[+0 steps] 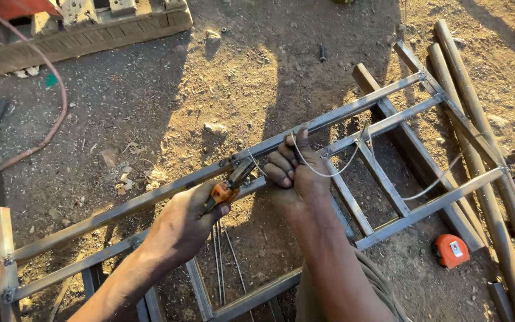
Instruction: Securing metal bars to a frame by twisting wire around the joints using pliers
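A welded frame of square steel bars (150, 197) lies on the dirt and runs from lower left to upper right. My left hand (186, 223) grips orange-handled pliers (230, 182), whose jaws touch the top bar. My right hand (293, 170) holds a thin steel wire (338, 170) wrapped against the same bar, just right of the pliers. The wire loops away to the right over the cross bars.
An orange tape measure (451, 250) lies on the ground at the lower right. Round pipes (484, 149) are stacked along the right edge. A red hose (58, 113) curves at the left, below a wooden pallet (84, 30). Thin rods (219, 262) lie under the frame.
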